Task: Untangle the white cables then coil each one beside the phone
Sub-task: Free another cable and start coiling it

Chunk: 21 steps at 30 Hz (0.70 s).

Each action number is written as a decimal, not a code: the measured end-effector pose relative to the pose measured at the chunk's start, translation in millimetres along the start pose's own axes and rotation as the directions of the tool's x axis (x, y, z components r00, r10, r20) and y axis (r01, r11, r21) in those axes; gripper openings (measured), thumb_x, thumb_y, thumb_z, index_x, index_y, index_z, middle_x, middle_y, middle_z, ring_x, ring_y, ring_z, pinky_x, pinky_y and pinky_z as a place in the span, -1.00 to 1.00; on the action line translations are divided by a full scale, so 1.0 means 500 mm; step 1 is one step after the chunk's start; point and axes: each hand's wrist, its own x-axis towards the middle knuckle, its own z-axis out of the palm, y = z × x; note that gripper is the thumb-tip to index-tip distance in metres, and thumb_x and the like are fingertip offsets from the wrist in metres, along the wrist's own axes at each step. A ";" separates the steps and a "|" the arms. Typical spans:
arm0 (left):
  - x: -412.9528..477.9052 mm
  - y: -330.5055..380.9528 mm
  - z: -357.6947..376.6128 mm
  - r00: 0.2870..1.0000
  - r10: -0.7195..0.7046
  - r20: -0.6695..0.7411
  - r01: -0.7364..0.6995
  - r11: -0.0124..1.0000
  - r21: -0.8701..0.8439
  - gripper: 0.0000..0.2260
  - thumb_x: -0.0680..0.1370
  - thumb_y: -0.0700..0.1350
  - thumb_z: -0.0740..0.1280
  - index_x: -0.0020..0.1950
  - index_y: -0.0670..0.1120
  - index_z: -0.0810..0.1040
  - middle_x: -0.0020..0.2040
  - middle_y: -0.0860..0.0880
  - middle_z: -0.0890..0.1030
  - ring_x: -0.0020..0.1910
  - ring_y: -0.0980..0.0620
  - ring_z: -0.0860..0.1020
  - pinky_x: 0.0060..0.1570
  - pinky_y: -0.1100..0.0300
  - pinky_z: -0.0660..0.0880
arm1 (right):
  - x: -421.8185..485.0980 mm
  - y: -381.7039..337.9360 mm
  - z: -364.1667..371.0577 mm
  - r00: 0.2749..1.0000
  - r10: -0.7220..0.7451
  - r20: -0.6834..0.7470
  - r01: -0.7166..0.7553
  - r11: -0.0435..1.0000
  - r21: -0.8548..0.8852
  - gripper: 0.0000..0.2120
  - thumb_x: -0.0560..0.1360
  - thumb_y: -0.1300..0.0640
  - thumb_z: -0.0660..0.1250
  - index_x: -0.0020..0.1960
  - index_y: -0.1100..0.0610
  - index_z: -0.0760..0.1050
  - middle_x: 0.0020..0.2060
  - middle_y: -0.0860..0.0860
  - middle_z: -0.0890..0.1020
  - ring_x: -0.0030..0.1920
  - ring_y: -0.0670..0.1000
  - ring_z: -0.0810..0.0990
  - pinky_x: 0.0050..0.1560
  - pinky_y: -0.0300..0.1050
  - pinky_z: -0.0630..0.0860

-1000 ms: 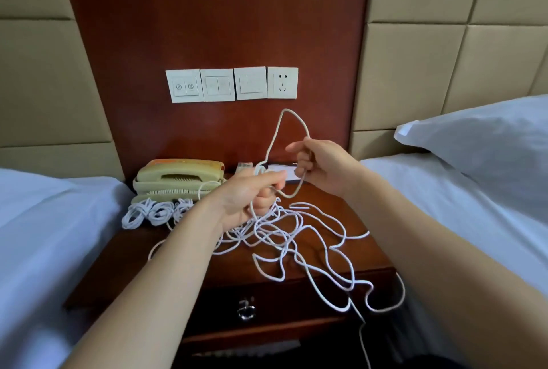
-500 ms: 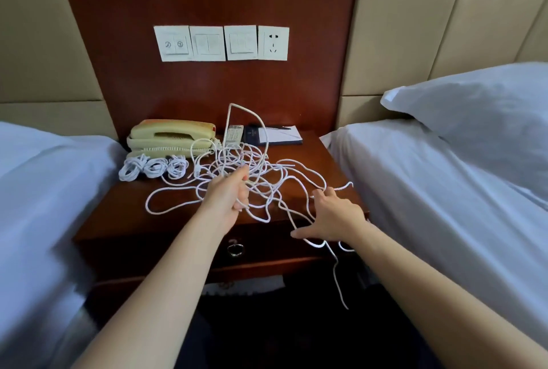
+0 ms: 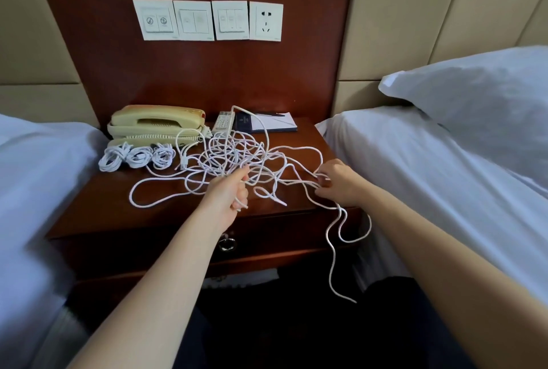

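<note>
A loose tangle of white cables [image 3: 234,158] sprawls over the wooden nightstand [image 3: 106,205]. My left hand [image 3: 229,190] grips a few strands at the tangle's near edge, fingers curled round them. At the nightstand's right edge my right hand [image 3: 336,183] pinches another strand, and from it a cable end [image 3: 335,256] hangs down over the front. Three small coiled white cables [image 3: 136,156] lie in a row in front of the cream phone [image 3: 157,124] at the back left.
A remote [image 3: 224,122] and a notepad with a pen [image 3: 267,122] lie at the back of the nightstand. White beds flank it on both sides, with a pillow [image 3: 480,93] on the right. Wall switches and a socket [image 3: 207,20] sit above. A drawer pull [image 3: 227,244] faces me.
Both hands came down from holding a raised cable loop to the tabletop. The right hand shifted to the right edge and took a strand; the left closed on strands near the middle.
</note>
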 end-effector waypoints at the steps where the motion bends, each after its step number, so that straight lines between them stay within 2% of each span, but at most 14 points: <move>1: 0.005 -0.003 0.000 1.000 -0.004 0.002 0.004 1.000 0.002 -0.74 0.58 -0.12 0.29 -0.28 -0.13 0.37 -0.63 0.10 0.18 -0.68 0.18 0.14 -0.69 0.35 0.05 | 0.006 0.002 -0.003 0.999 0.030 0.019 -0.030 1.000 0.006 -0.78 0.45 0.06 0.41 -0.04 0.07 0.39 0.14 0.11 0.45 0.14 0.10 0.45 0.03 -0.13 0.40; 3: 0.014 -0.007 -0.001 1.000 -0.005 0.007 0.005 1.000 0.002 -0.74 0.58 -0.13 0.29 -0.29 -0.12 0.36 -0.63 0.10 0.17 -0.69 0.18 0.14 -0.69 0.35 0.05 | 0.013 -0.005 -0.012 0.993 0.093 0.077 -0.094 0.996 0.003 -0.50 0.47 0.01 0.40 0.28 0.18 0.30 0.23 0.13 0.41 0.18 0.11 0.46 0.06 -0.11 0.42; 5: 0.021 -0.006 -0.003 1.000 0.000 0.008 0.000 1.000 0.001 -0.74 0.58 -0.14 0.29 -0.29 -0.13 0.36 -0.63 0.09 0.18 -0.69 0.18 0.14 -0.68 0.35 0.06 | 0.022 -0.015 -0.020 0.989 0.110 0.102 -0.101 0.991 -0.090 -0.42 0.49 -0.02 0.38 0.35 0.24 0.25 0.23 0.16 0.43 0.18 0.14 0.47 0.01 -0.12 0.42; 6: 0.025 -0.005 -0.003 1.000 0.003 0.008 -0.003 1.000 0.005 -0.74 0.58 -0.14 0.29 -0.29 -0.13 0.37 -0.63 0.09 0.18 -0.68 0.18 0.14 -0.68 0.35 0.06 | 0.026 -0.019 -0.021 0.988 0.106 0.113 -0.090 0.986 -0.138 -0.48 0.49 -0.02 0.37 0.29 0.26 0.31 0.16 0.15 0.47 0.14 0.14 0.49 -0.05 -0.13 0.40; 8: 0.030 -0.003 -0.003 1.000 0.006 0.010 -0.006 1.000 0.012 -0.74 0.58 -0.14 0.30 -0.29 -0.13 0.37 -0.63 0.09 0.17 -0.68 0.18 0.14 -0.67 0.35 0.06 | 0.032 -0.015 -0.023 0.984 0.103 0.143 -0.074 0.978 -0.194 -0.70 0.51 -0.02 0.35 -0.02 0.23 0.44 -0.11 0.05 0.51 -0.01 0.14 0.52 -0.18 -0.15 0.36; 9: 0.033 -0.002 -0.002 1.000 0.005 0.013 -0.005 1.000 0.015 -0.74 0.58 -0.14 0.30 -0.30 -0.12 0.36 -0.63 0.09 0.17 -0.68 0.17 0.14 -0.66 0.35 0.05 | 0.033 -0.011 -0.024 0.981 0.107 0.159 -0.076 0.978 -0.193 -0.72 0.52 -0.01 0.34 -0.20 0.17 0.39 -0.24 0.01 0.47 -0.11 0.12 0.50 -0.25 -0.17 0.35; 11: 0.037 -0.001 -0.001 1.000 0.001 0.020 -0.002 1.000 0.025 -0.72 0.57 -0.13 0.30 -0.31 -0.11 0.36 -0.63 0.09 0.16 -0.67 0.17 0.13 -0.65 0.34 0.05 | 0.036 -0.002 -0.031 0.970 0.118 0.214 -0.082 0.982 -0.170 -0.64 0.54 0.01 0.31 -0.35 0.12 0.32 -0.38 0.00 0.43 -0.25 0.07 0.47 -0.38 -0.20 0.30; 13: 0.040 0.000 0.000 1.000 -0.003 0.029 0.002 0.999 0.035 -0.72 0.57 -0.13 0.30 -0.32 -0.11 0.36 -0.63 0.09 0.16 -0.67 0.17 0.13 -0.66 0.35 0.06 | 0.035 0.000 -0.054 0.959 0.112 0.259 -0.087 0.991 -0.106 -0.64 0.57 -0.01 0.26 -0.35 0.13 0.42 -0.50 -0.04 0.50 -0.39 -0.02 0.48 -0.41 -0.23 0.34; 15: 0.044 0.002 0.003 0.999 -0.013 0.036 0.011 0.999 0.037 -0.73 0.57 -0.13 0.30 -0.31 -0.11 0.36 -0.63 0.10 0.16 -0.67 0.17 0.13 -0.67 0.35 0.07 | 0.035 -0.005 -0.087 0.944 0.113 0.311 -0.114 0.993 -0.016 -0.59 0.60 -0.01 0.21 -0.34 0.18 0.49 -0.64 -0.08 0.46 -0.54 -0.08 0.42 -0.42 -0.26 0.38; 18: 0.047 0.012 0.011 0.999 -0.013 0.041 0.012 0.999 0.033 -0.73 0.58 -0.14 0.29 -0.31 -0.11 0.35 -0.63 0.10 0.16 -0.68 0.18 0.13 -0.69 0.35 0.07 | 0.048 -0.021 -0.134 0.944 0.122 0.307 -0.173 0.975 0.143 -0.59 0.59 0.00 0.22 -0.35 0.20 0.44 -0.56 0.00 0.37 -0.51 -0.04 0.32 -0.44 -0.23 0.30; 21: 0.048 0.027 0.026 0.999 0.006 0.049 -0.009 0.998 0.059 -0.73 0.57 -0.14 0.29 -0.32 -0.10 0.35 -0.63 0.10 0.18 -0.68 0.18 0.14 -0.70 0.35 0.08 | 0.067 -0.042 -0.170 0.949 0.142 0.281 -0.251 0.881 0.402 -0.67 0.60 0.09 0.23 -0.29 0.22 0.46 -0.58 -0.01 0.41 -0.56 -0.09 0.25 -0.54 -0.29 0.14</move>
